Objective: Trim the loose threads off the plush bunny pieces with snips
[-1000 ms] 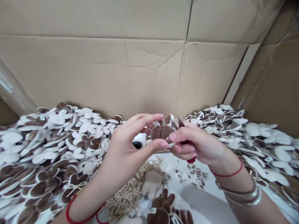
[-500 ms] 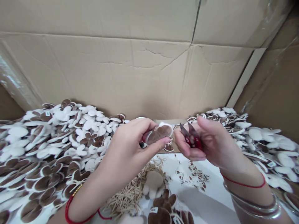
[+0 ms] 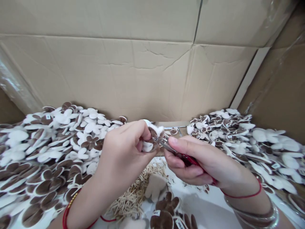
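Note:
Pinched in my left hand [image 3: 126, 143] is a small brown-and-white plush piece [image 3: 152, 132], partly covered by my fingers. My right hand [image 3: 195, 156] is closed round red-handled thread snips [image 3: 175, 151]. Their blades point left and touch the plush piece, or come very near it; the exact contact is too small to tell. Below my hands lie a heap of short cream cords [image 3: 133, 197], a pale plush piece [image 3: 156, 186] and several brown plush pieces [image 3: 168, 203], some with white tags.
A large pile of flat white-and-brown plush pieces [image 3: 52, 152] covers the left side. Another pile [image 3: 269, 143] lies on the right, some pieces with cords. A cardboard wall [image 3: 119, 79] stands behind. Small brown scraps dot the white table surface [image 3: 205, 206].
My right hand has turned and moved left, bringing the snips' blades up to the plush piece. My left hand has tilted the piece and shifted slightly left.

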Motion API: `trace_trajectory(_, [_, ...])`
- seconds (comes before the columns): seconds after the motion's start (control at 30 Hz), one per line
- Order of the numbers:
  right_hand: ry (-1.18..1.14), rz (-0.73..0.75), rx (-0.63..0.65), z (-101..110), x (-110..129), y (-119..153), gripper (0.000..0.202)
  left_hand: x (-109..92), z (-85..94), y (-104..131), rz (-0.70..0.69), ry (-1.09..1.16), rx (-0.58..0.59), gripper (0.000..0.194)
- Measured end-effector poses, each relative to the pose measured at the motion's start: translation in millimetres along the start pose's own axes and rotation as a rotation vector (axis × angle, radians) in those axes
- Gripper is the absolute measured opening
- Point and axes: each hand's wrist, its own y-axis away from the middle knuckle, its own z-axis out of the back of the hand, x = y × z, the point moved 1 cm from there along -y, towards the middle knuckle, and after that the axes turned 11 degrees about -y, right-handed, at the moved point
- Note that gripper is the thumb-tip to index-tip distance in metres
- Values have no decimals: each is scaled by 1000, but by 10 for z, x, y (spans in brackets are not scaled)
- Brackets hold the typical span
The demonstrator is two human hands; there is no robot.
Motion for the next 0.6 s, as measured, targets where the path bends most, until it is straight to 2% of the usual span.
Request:
trace_trajectory(0.37, [6,-20,-23,9,11,3,48,-5,-40,4,-93,-53,-34,29])
trace_trajectory(0.6, [-7,-49,-54,5,29,12,46,5,-49,21,-64,-47,-33,32])
